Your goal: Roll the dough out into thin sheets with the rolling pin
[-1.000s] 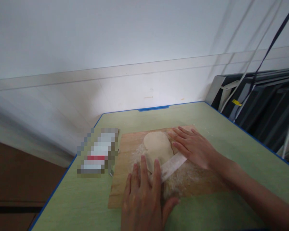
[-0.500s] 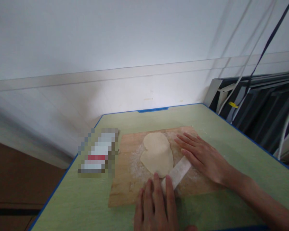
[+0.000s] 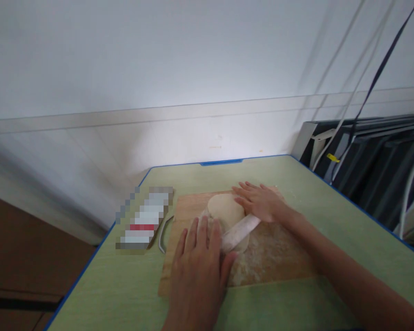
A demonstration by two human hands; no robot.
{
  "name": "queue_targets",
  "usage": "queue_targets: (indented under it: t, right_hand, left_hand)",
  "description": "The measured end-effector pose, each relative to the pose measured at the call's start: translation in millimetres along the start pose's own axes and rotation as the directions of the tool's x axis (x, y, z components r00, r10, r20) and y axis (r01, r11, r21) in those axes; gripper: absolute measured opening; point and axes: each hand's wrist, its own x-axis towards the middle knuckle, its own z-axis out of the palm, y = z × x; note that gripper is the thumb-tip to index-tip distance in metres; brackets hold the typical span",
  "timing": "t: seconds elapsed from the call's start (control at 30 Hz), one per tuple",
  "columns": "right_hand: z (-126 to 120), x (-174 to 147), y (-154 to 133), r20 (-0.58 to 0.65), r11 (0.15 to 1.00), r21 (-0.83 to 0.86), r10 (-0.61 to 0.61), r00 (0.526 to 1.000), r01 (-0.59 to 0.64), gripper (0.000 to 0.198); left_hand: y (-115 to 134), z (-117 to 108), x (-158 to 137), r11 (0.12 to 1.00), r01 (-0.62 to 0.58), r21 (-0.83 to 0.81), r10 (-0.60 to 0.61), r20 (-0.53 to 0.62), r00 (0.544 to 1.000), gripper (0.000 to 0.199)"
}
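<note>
A pale flattened sheet of dough [image 3: 225, 207] lies on a floured wooden board [image 3: 189, 205]. Slanting across its lower part is a short white rolling pin [image 3: 240, 233], dusted with flour. My left hand [image 3: 198, 262] rests flat over the pin's near left end, fingers stretched forward and thumb apart. Over the far right end lies my right hand [image 3: 258, 201], palm down with its fingers extended. Both ends of the pin are hidden under the hands. Neither hand wraps its fingers round it.
A pixelated flat item [image 3: 145, 218] lies left of the board on the green table [image 3: 124, 285]. A curved metal handle [image 3: 161, 234] shows at the board's left edge. Dark panels [image 3: 376, 156] and hanging cables [image 3: 393, 46] stand at the right, with a white wall [image 3: 193, 59] behind.
Both hands and the rolling pin have moved forward and left, from the dough's lower right edge onto the dough. The metal handle beside the board now shows more.
</note>
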Motion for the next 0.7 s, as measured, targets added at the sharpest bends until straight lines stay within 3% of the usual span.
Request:
queue_targets:
  t: [0.13,0.27,0.53,0.7]
  right_hand:
    - [3.2,9.9,0.5,0.009,1.0,-0.005,0.014,1.0,-0.014,0.054]
    - [1.5,-6.2,0.1,0.014,0.999,-0.016,0.03,0.999,-0.03,0.051]
    - [0.5,-63.8,-6.9,-0.103,0.997,-0.061,0.029,0.994,-0.036,0.048]
    - [-0.9,-58.3,-7.5,-0.067,0.998,-0.052,0.032,0.997,-0.035,0.047]
  left_hand:
    - [-2.9,-2.1,5.4,0.998,0.02,-0.054,-0.017,0.052,0.999,0.048]
    - [-1.3,3.7,-1.9,0.999,0.038,-0.034,-0.036,0.07,0.997,0.055]
    - [10.4,17.4,-25.8,0.99,-0.084,0.11,0.09,-0.049,0.995,0.07]
    - [8.8,18.5,-21.6,0.99,-0.092,0.107,0.097,-0.051,0.994,0.064]
